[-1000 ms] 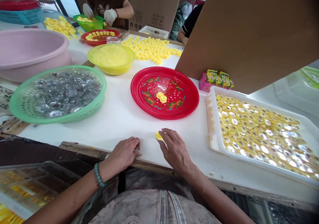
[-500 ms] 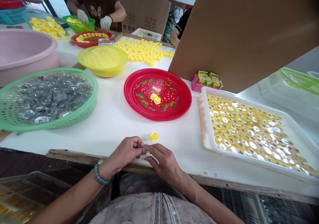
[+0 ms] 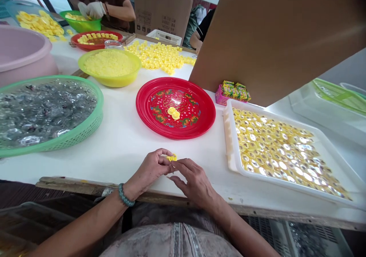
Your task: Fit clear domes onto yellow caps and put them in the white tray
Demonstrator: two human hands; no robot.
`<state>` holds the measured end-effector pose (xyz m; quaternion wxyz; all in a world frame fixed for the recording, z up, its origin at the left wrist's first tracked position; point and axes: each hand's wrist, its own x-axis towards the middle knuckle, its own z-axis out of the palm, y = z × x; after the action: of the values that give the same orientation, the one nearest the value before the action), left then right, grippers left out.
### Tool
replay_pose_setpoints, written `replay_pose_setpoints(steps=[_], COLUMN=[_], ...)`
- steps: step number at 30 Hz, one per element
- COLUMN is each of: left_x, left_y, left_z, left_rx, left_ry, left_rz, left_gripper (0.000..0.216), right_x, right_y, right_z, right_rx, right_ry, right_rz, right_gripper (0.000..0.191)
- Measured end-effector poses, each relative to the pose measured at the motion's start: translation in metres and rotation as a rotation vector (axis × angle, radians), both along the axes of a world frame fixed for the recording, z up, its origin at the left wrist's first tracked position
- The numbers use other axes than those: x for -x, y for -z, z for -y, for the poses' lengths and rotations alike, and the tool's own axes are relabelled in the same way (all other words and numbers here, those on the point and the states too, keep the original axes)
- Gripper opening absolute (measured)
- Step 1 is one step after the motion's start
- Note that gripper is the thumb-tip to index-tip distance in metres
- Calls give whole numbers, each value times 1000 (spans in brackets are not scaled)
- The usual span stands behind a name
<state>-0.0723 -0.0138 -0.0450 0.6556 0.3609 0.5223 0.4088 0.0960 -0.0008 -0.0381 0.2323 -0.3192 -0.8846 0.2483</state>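
Observation:
My left hand (image 3: 151,170) is closed, with thumb and forefinger pinched together; what they hold, if anything, is too small and hidden to make out. My right hand (image 3: 195,181) meets those fingertips from the right, its fingers stretched out and its thumb apart below them. Just beyond the touching fingertips is a small yellow cup-shaped piece (image 3: 172,157) on the white table, partly covered by my left fingers. Farther forward lies a red round tray (image 3: 145,114) with a printed fruit pattern. Two yellow pieces (image 3: 173,112) sit side by side on it.
At right stands a white tray (image 3: 228,142) of shiny round yellow pieces, beside a pink box (image 3: 221,98) of small packets. A green basket (image 3: 94,123) of clear plastic pieces and a yellow bowl (image 3: 122,80) are at left. A leaning cardboard sheet (image 3: 257,40) rises behind; a gloved co-worker (image 3: 95,10) works far left.
Both hands have moved forward, up to the yellow piece, which my left fingers now partly cover. The view has shifted, so the table's things appear farther left. The co-worker's gloved hands have come together over the green bowl.

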Motion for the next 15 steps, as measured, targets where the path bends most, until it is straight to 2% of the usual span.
replay_pose_setpoints(steps=[5, 11, 15], left_x=[-3, -3, 0], left_y=[-4, -6, -6], left_z=[3, 8, 9], left_rx=[-7, -66, -92], left_ry=[-34, -70, -54], left_rz=[15, -34, -68], left_gripper=[35, 32, 33], right_x=[0, 1, 1], right_y=[7, 11, 9], right_z=[1, 1, 0], right_rx=[-68, 102, 116], right_ry=[51, 237, 236], right_rz=[-48, -179, -178], right_gripper=[32, 24, 26])
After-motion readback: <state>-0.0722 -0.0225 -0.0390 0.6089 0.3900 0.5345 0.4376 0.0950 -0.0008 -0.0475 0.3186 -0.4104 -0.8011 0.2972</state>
